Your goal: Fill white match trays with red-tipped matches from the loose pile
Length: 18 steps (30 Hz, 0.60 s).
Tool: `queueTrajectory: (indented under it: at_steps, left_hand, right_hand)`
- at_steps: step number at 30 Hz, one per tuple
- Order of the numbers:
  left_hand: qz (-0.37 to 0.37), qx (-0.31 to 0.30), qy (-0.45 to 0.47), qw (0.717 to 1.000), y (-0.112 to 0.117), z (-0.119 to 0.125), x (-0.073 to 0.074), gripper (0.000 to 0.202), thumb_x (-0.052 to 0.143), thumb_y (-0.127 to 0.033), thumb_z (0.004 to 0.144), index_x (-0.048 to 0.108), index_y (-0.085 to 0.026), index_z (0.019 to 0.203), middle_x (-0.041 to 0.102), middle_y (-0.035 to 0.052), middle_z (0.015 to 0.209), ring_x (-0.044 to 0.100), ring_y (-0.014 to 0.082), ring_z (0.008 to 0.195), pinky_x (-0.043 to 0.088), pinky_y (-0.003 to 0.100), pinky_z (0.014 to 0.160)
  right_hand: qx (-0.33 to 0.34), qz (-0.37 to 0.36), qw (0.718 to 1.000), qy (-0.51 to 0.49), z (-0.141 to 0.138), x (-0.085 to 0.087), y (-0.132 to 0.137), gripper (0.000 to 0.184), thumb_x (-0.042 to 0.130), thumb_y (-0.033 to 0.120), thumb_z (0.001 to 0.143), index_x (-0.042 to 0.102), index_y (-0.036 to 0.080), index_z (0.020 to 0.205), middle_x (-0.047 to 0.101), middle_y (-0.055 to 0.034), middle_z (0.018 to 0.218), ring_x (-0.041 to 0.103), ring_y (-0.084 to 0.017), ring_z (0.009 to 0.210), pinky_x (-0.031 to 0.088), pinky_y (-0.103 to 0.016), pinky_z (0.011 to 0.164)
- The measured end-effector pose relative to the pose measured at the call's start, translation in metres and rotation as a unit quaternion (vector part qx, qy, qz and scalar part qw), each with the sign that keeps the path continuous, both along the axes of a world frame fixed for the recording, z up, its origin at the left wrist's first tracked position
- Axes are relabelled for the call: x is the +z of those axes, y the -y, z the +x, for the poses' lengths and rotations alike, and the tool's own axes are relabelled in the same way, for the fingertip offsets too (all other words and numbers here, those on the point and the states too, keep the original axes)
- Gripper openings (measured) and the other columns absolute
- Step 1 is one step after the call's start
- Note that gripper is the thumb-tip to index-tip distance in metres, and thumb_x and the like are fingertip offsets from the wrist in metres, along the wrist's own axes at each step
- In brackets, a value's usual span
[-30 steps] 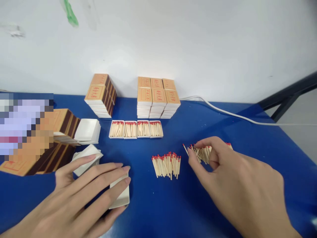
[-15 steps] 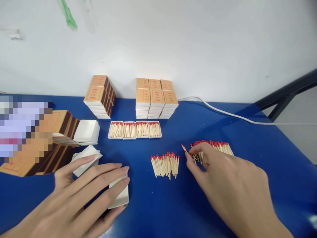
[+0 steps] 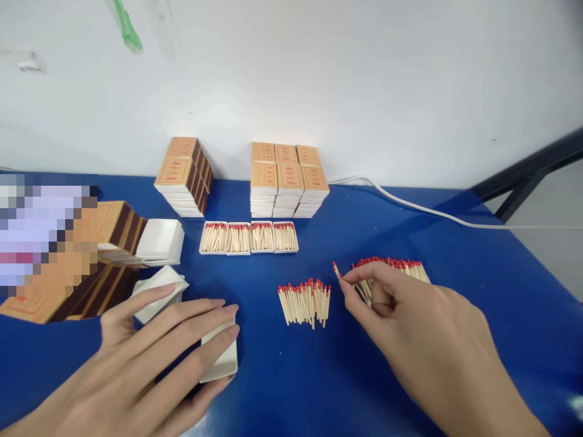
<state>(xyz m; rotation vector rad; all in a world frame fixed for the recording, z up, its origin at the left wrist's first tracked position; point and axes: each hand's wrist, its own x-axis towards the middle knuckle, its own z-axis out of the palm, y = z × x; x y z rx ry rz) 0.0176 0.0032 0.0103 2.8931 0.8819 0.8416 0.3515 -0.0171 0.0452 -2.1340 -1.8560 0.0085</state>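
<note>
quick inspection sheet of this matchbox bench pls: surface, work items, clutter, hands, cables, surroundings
surface: blue table, bare between the groups.
work items: white tray under the left hand; loose matches at the right hand; small match bundle between them; four filled trays in a row behind.
clutter: matchbox stacks at the wall; empty trays and box sleeves at left.
hands: left hand flat on the white tray; right hand pinching a few matches at the pile's edge.
cables: white cable lying across the table's back right.
surroundings: white wall with a green mark; dark frame at right.
</note>
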Motion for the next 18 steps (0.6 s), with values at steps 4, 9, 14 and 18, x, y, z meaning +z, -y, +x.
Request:
queueTrajectory:
  at_steps: [4, 9, 14, 18]
  left_hand:
    - [-0.005, 0.004, 0.001, 1.000, 0.000, 0.000, 0.000, 0.026, 0.063, -0.018, 0.115, 0.080, -0.019, 0.134, 0.084, 0.0039, 0.141, 0.074, 0.0196, 0.137, 0.023, 0.044, 0.149]
    - [-0.007, -0.003, 0.002, 1.000, -0.001, -0.001, 0.000, 0.026, 0.064, -0.020, 0.115, 0.080, -0.019, 0.135, 0.084, 0.0046, 0.141, 0.072, 0.0195, 0.139, 0.023, 0.045, 0.149]
    - [-0.005, 0.007, 0.008, 1.000, 0.000, -0.001, -0.001, 0.025, 0.063, -0.021, 0.116, 0.081, -0.020, 0.134, 0.085, 0.0029, 0.139, 0.074, 0.0188, 0.136, 0.024, 0.044, 0.149]
    - [-0.010, 0.001, 0.001, 1.000, 0.000, -0.002, -0.001, 0.026, 0.064, -0.020, 0.115, 0.081, -0.019, 0.135, 0.084, 0.0045, 0.141, 0.075, 0.0208, 0.137, 0.023, 0.046, 0.149]
  right_hand:
    - [0.005, -0.058, 0.988, -0.141, -0.002, 0.010, -0.001, 0.033, 0.068, 0.059, 0.097, 0.077, 0.032, 0.079, 0.044, 0.0074, 0.049, 0.046, -0.015, 0.042, 0.032, -0.030, 0.047]
    - [0.003, -0.146, 0.967, -0.210, -0.006, 0.014, -0.001, 0.039, 0.067, 0.065, 0.093, 0.075, 0.030, 0.075, 0.042, 0.0066, 0.053, 0.042, -0.015, 0.047, 0.036, -0.031, 0.047]
    - [0.012, -0.156, 0.967, -0.200, -0.007, 0.011, 0.001, 0.037, 0.067, 0.060, 0.096, 0.074, 0.029, 0.077, 0.044, 0.0059, 0.054, 0.045, -0.015, 0.048, 0.033, -0.030, 0.048]
    - [0.019, -0.159, 0.973, -0.166, -0.009, 0.013, 0.000, 0.037, 0.066, 0.057, 0.098, 0.073, 0.029, 0.076, 0.044, 0.0058, 0.055, 0.045, -0.014, 0.049, 0.034, -0.029, 0.048]
